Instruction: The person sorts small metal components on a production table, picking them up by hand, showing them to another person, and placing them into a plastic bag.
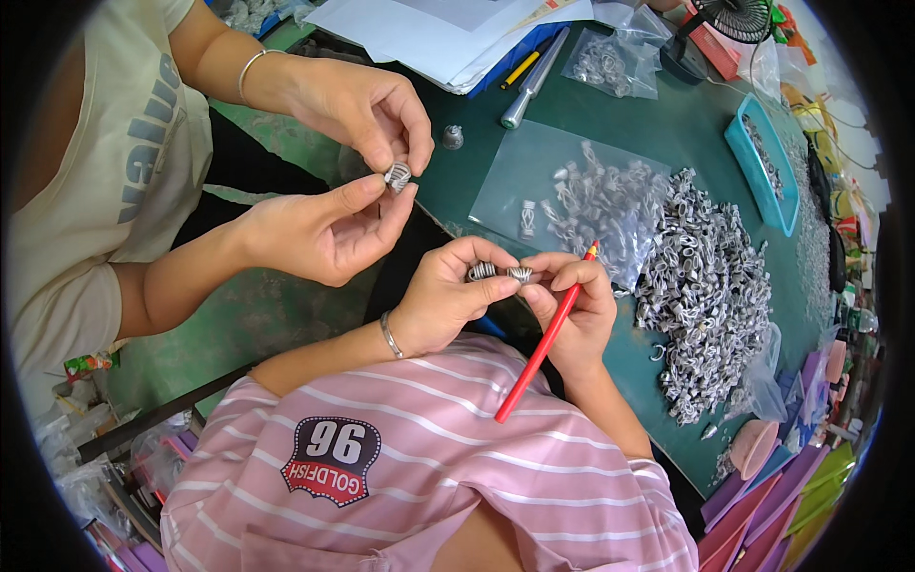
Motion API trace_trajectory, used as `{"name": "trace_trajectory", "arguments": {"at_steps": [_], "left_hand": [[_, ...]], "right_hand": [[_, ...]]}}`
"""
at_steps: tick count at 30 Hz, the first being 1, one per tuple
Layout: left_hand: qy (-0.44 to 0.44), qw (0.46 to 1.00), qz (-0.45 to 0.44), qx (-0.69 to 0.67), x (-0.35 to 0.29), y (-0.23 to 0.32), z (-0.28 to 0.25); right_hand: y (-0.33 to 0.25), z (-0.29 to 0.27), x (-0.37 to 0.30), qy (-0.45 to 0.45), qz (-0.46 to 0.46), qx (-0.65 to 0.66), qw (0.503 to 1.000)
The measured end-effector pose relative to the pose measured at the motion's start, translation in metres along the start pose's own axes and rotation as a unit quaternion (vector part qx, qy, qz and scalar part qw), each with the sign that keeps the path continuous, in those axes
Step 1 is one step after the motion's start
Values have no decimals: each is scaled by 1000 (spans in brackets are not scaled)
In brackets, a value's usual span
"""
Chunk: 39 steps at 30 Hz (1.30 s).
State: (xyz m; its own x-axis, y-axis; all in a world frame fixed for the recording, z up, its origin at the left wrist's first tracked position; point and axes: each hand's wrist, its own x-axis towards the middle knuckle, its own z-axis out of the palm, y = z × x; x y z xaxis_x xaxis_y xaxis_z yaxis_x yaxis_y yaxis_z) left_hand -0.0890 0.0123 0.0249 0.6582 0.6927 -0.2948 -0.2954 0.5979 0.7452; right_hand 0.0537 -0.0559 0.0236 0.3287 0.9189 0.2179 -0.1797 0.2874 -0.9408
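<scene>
Near the table's edge, my left hand (443, 286) is closed, with one small striped silver metal ring (481, 272) among its fingers. A second such ring (519, 275) is pinched between its fingertips and those of my right hand (579, 300). My right hand also grips a red pencil (543, 353), its pointed end up and its other end slanting down toward my shirt. To my left, a co-worker's two hands (367, 119) hold a similar silver piece (397, 176).
A heap of silver metal pieces (710, 296) covers the table (477, 176) to my right. Beside it lies a clear plastic bag (515, 172) with more pieces. A blue tray (739, 143), a tapered metal tool (538, 76), papers (410, 43) and a small fan (729, 14) sit farther back.
</scene>
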Motion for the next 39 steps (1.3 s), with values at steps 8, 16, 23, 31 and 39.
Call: {"name": "trace_trajectory", "arguments": {"at_steps": [8, 16, 23, 31, 39], "left_hand": [[-6, 999, -37, -24, -1, 2, 4], [-40, 996, -40, -67, -1, 2, -1], [-31, 999, -5, -18, -4, 4, 3], [-26, 999, 10, 39, -5, 9, 5], [-46, 991, 78, 96, -6, 13, 9]], "right_hand": [[-4, -3, 1, 8, 1, -1, 1000], [-5, 1, 2, 0, -5, -1, 1000], [-3, -4, 1, -13, -22, -8, 1000], [-3, -6, 1, -29, -49, 7, 998], [-6, -7, 1, -36, -41, 29, 998]]}}
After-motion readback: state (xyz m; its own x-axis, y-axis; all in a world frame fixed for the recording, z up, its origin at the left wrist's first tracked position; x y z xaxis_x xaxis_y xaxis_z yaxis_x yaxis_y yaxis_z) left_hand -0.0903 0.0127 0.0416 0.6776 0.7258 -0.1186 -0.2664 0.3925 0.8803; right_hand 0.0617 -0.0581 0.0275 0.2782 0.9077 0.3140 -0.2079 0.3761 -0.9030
